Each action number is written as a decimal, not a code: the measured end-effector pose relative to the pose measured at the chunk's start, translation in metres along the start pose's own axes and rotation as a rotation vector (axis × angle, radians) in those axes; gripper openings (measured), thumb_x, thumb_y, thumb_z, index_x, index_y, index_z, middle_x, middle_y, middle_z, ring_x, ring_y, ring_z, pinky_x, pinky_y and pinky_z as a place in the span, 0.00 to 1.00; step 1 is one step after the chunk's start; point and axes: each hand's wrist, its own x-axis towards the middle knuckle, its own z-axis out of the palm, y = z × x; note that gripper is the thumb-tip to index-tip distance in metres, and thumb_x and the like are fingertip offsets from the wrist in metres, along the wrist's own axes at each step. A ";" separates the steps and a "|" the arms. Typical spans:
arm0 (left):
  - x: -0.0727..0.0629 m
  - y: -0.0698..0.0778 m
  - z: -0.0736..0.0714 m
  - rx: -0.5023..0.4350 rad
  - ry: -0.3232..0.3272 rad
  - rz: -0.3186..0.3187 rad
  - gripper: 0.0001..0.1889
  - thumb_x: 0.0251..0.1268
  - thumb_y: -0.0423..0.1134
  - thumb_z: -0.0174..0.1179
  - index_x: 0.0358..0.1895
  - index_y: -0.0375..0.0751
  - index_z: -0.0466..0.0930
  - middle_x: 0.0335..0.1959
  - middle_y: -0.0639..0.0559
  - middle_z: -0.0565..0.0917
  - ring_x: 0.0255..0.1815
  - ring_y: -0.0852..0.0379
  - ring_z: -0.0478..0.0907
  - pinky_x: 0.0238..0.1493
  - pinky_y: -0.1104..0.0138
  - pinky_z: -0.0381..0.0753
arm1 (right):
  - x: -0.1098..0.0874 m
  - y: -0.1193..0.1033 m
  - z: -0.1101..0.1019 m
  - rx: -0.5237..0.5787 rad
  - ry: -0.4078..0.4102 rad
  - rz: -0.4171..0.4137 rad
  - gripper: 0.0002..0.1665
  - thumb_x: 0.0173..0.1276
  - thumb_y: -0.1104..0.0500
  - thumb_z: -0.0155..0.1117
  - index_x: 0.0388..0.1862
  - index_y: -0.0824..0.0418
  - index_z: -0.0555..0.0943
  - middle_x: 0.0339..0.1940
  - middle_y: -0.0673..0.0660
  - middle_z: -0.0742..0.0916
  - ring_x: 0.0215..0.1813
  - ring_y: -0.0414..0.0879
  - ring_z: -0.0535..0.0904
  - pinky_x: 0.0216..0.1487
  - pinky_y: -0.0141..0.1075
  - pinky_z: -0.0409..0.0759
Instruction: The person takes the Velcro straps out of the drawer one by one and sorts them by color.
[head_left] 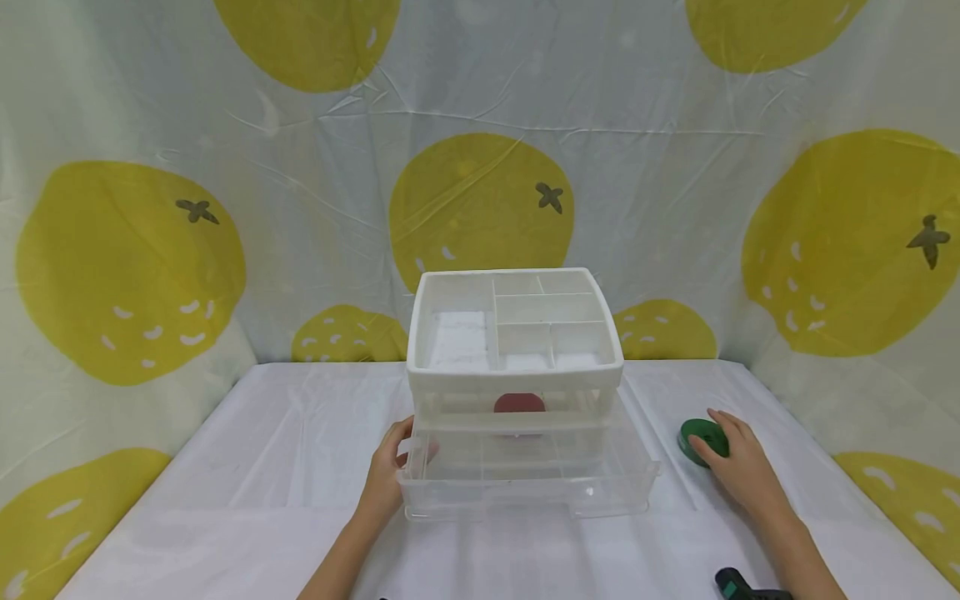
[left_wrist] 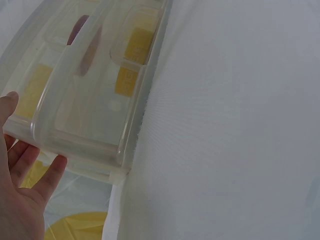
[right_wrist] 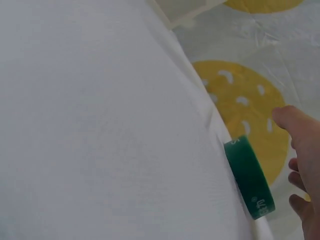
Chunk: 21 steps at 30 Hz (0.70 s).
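head view: white table (head_left: 322, 433) across lower half; white box (head_left: 517, 380) at centre; clear drawer (head_left: 525, 498) jutting out just below. left of centre, left hand (head_left: 390, 467) curled about drawer's left edge, gripping it. lower right, right hand (head_left: 740, 465) partly spread, nothing gripped, over green tape (head_left: 694, 428) on table; contact unclear. red thing (head_left: 519, 402) at centre, inside box.

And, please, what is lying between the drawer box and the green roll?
Only white cloth lies between the drawer box and the green roll; that stretch is bare, as the head view shows.
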 end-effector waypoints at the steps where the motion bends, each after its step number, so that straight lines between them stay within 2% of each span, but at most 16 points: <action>1: 0.000 0.000 0.000 -0.002 0.000 -0.002 0.23 0.55 0.32 0.61 0.56 0.35 0.71 0.46 0.46 0.77 0.47 0.65 0.70 0.48 0.64 0.79 | 0.000 -0.003 -0.001 0.009 0.009 -0.010 0.41 0.67 0.45 0.52 0.67 0.72 0.55 0.63 0.76 0.61 0.63 0.72 0.55 0.57 0.66 0.56; 10: 0.000 -0.001 -0.001 -0.013 -0.001 -0.003 0.23 0.54 0.31 0.62 0.55 0.35 0.71 0.46 0.46 0.77 0.48 0.62 0.70 0.47 0.67 0.78 | 0.002 -0.029 -0.004 0.019 0.107 -0.098 0.35 0.69 0.48 0.51 0.67 0.67 0.59 0.62 0.74 0.65 0.63 0.70 0.58 0.57 0.66 0.57; 16: 0.000 -0.001 -0.001 -0.027 -0.006 -0.004 0.23 0.55 0.31 0.61 0.55 0.35 0.71 0.46 0.46 0.76 0.47 0.65 0.70 0.46 0.71 0.78 | 0.001 -0.048 -0.007 0.023 0.152 -0.151 0.33 0.67 0.50 0.53 0.68 0.62 0.60 0.62 0.70 0.67 0.63 0.67 0.60 0.56 0.65 0.60; 21: 0.000 0.000 -0.001 -0.011 -0.002 0.002 0.22 0.54 0.31 0.62 0.55 0.35 0.71 0.46 0.45 0.77 0.47 0.66 0.70 0.47 0.69 0.78 | -0.001 -0.065 -0.012 0.038 0.196 -0.205 0.33 0.66 0.52 0.56 0.68 0.58 0.61 0.63 0.68 0.68 0.63 0.66 0.61 0.56 0.64 0.62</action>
